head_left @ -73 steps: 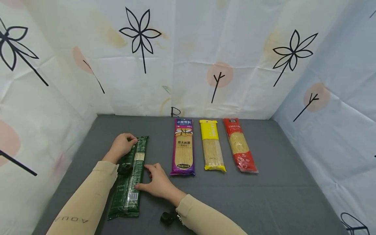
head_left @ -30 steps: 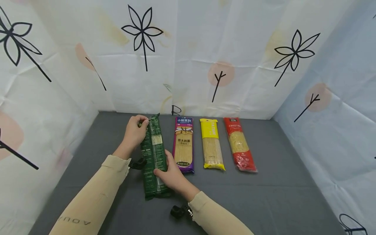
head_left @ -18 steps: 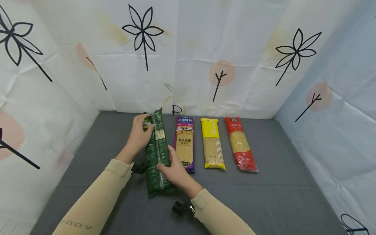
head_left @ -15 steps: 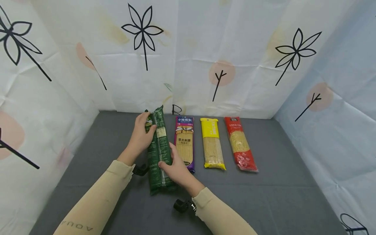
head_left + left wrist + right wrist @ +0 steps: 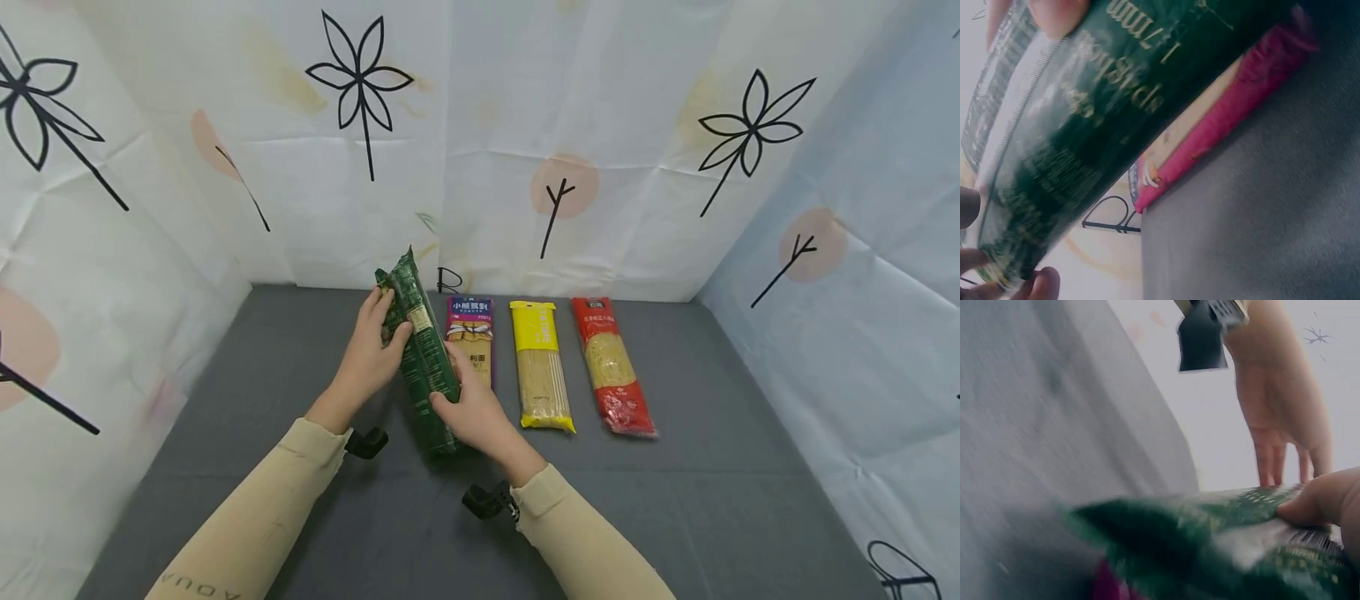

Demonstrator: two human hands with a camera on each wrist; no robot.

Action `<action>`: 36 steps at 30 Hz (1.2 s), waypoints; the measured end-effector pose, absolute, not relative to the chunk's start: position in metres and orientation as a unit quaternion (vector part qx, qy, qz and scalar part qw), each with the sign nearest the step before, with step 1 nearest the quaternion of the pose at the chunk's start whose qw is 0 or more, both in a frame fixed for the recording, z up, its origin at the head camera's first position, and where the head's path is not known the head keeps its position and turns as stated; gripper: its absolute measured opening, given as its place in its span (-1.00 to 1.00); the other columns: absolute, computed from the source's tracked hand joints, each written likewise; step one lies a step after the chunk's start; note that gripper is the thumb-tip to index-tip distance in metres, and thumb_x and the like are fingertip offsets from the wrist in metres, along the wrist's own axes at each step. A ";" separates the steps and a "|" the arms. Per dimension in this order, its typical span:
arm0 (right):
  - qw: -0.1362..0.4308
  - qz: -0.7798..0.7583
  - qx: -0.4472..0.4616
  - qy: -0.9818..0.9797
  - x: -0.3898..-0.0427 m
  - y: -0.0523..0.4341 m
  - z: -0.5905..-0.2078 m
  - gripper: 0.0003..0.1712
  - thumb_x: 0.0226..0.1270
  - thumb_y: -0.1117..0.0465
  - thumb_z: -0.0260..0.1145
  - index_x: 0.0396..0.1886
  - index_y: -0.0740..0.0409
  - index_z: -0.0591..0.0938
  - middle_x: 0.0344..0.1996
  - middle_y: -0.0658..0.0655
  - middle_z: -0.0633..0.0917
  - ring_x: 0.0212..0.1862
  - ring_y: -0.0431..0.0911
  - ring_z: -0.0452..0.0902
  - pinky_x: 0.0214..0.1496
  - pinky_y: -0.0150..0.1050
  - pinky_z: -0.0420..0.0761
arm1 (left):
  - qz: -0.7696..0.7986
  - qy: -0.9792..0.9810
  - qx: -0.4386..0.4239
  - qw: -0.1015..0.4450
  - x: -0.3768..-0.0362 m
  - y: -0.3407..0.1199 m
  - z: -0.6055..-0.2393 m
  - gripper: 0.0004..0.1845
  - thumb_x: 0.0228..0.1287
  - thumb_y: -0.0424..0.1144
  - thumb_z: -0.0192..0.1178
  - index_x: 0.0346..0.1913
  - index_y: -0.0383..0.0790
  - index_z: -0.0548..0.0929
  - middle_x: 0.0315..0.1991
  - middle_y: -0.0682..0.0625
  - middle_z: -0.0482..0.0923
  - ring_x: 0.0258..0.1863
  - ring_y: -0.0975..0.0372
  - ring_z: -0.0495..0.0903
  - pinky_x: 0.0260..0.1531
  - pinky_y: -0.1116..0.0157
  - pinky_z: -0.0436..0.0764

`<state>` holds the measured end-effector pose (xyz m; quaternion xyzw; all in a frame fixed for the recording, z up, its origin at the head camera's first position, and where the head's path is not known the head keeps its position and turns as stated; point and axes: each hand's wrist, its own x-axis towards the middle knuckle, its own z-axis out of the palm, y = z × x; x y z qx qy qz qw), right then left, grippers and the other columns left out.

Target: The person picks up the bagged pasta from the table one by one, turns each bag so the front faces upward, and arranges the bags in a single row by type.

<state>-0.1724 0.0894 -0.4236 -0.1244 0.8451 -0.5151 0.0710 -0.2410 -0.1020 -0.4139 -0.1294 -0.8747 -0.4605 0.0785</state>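
A green spaghetti packet (image 5: 426, 354) is held tilted above the table by both hands, its top end leaning away and to the left. My left hand (image 5: 369, 354) grips it near the top, thumb on the near face and fingers round the left edge. Lower down on the right side, my right hand (image 5: 480, 412) holds it with the thumb across its face. In the left wrist view the lettering "spaghetti" and "1.7mm" shows on the packet (image 5: 1085, 119). In the right wrist view the packet's bottom end (image 5: 1147, 531) is blurred.
A purple pasta packet (image 5: 471, 333) lies just right of the green one, its lower part hidden. Farther right lie a yellow pasta packet (image 5: 543, 367) and a red pasta packet (image 5: 613, 367). The grey table (image 5: 675, 517) meets patterned white cloth (image 5: 480, 125) behind.
Both hands have picked the green packet up off the table at the left and carried it right and away from me. Its tilt has grown; it now partly covers the purple packet.
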 end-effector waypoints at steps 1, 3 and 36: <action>0.064 -0.500 -0.125 0.854 -0.174 0.091 -0.421 -0.13 0.39 0.11 0.24 0.52 -0.36 -0.01 0.44 0.08 0.23 0.39 0.05 0.21 0.17 0.15 0.44 | -0.468 -0.872 -0.125 0.075 -0.240 -0.102 -0.413 -0.30 0.50 0.01 -0.07 0.55 -0.08 -0.05 0.54 -0.11 -0.32 0.39 -0.10 0.13 0.18 -0.06 0.39; 0.052 -0.472 -0.128 0.871 -0.175 0.095 -0.416 -0.15 0.38 0.12 0.24 0.51 -0.36 0.02 0.40 0.09 0.30 0.31 0.03 0.34 0.07 0.07 0.52 | -0.478 -0.869 -0.112 0.068 -0.239 -0.101 -0.411 -0.30 0.49 0.03 -0.06 0.55 -0.05 -0.04 0.53 -0.14 -0.27 0.29 -0.09 0.27 0.12 -0.02 0.46; -0.214 -0.035 -0.203 0.955 -0.162 0.073 -0.424 -0.21 0.27 0.18 0.38 0.44 -0.12 0.27 -0.04 0.12 0.59 -0.47 -0.03 0.53 -0.54 -0.18 0.62 | -0.746 -0.663 0.059 -0.008 -0.235 -0.078 -0.400 -0.19 0.36 -0.15 0.21 0.47 -0.05 -0.08 0.14 -0.28 0.23 0.03 -0.06 0.52 -0.26 0.14 0.68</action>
